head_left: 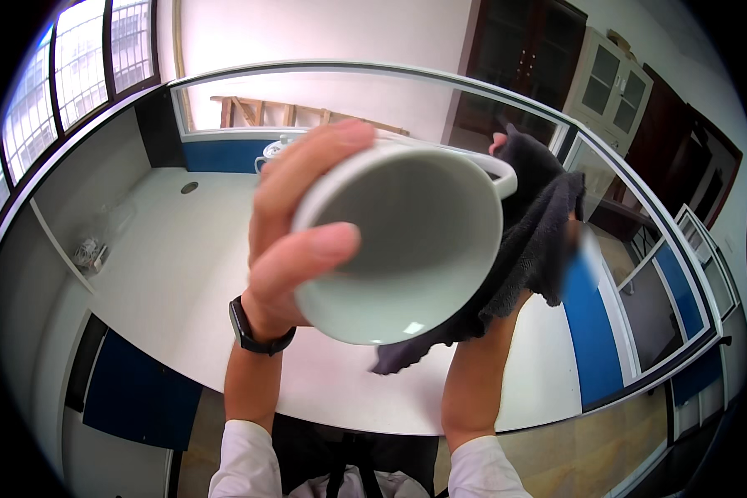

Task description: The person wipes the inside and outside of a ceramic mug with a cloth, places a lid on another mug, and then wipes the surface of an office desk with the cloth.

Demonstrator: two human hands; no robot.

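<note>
A white ceramic mug (404, 249) is tilted so that its open mouth faces the camera, with its handle at the upper right. My left hand (299, 230) grips the mug's left side, the thumb over the rim. A dark grey terry cloth (523, 249) drapes over my right hand (501, 143) and hangs behind the mug's right side; only a fingertip and a small part of that hand show past it. Whether the cloth touches the mug is hidden. Behind my left hand, a white lidded vessel with a handle (272, 150) stands partly covered from view.
The white desk (174, 249) is bounded by a partition with a glass panel and blue lower panels (218, 155). At the desk's left lies a bundled cable (88, 254) with what looks like clear plastic. A round cable grommet (189, 187) sits near the back left corner.
</note>
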